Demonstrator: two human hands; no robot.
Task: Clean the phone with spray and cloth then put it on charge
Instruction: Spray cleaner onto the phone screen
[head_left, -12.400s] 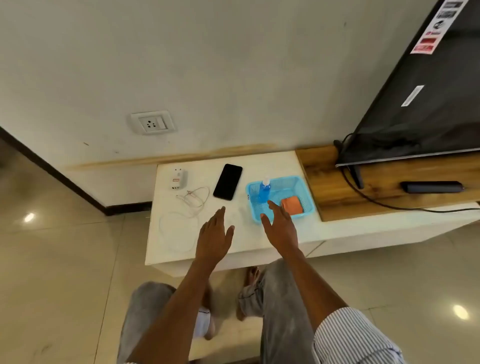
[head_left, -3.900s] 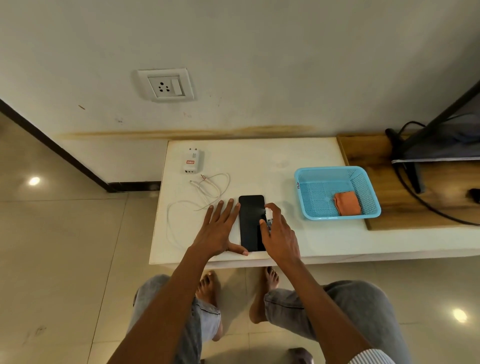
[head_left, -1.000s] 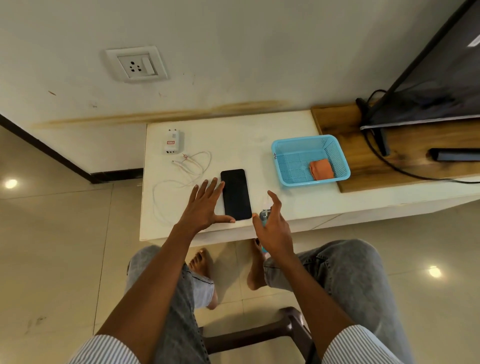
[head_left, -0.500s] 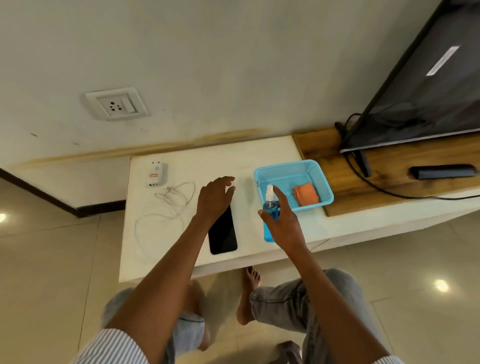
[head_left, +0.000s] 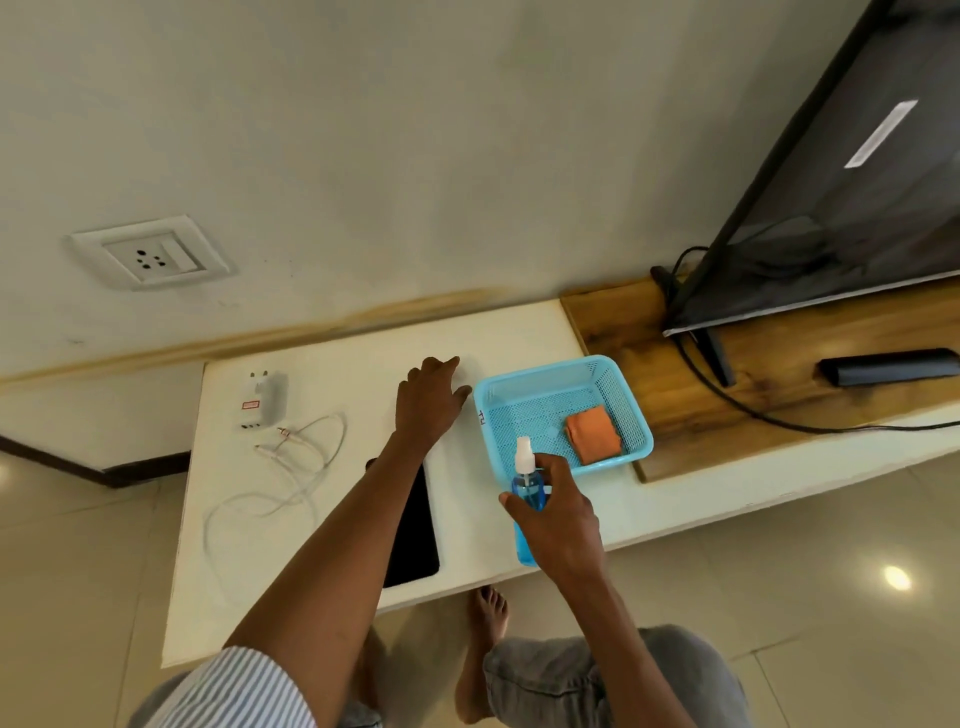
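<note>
Blue liquid showed through the clear bottle, which the right hand held upright by its body, thumb and fingers wrapped round it, the white nozzle standing clear above the grip. Half a second before, the bottle was in the same grip at the near edge of the basket; it had since stayed there, just over the near-left corner. One second before, that hand held the bottle low at the worktop edge beside the phone. The left hand had left the phone, where it lay flat a second earlier, and now reached toward the back of the worktop beside the basket, fingers loosely bent and holding nothing.

Judged from this, spraying appeared finished and the bottle was being returned to the basket. The wiping step then fell due, which called for the orange cloth lying folded inside the basket.

The phone lay flat, screen up, near the front edge of the worktop, between the cable and the bottle. The left forearm crossed over its upper part, so only the lower portion was visible. Its face read as plain glossy black; no droplets or streaks could be made out at this size. The cable lay loose and the charger sat unplugged beyond it, well apart from the wall socket.
</note>
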